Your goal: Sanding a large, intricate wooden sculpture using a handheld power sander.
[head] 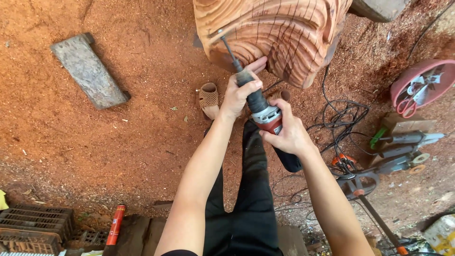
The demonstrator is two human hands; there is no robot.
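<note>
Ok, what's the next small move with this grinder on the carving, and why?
Probably ease the bit along the carved groove it touches on the wood sculpture. The left hand steadies the die grinder near its nose, and the right hand grips its body.

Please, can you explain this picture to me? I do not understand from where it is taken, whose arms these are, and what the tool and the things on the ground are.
The camera sits on a person's head and looks down, so the two bare arms are that person's own. There is no machine. Both hands hold a power tool: the left hand grips its black neck near the front, and the right hand holds its red and grey body. The tool's thin bit touches a carved log with wavy grooves. Below are the person's dark trousers and sandals. The ground is covered in reddish sawdust. On it lie a grey slab at the left, black cables and more tools at the right, and a pink tray with scissors.
</note>
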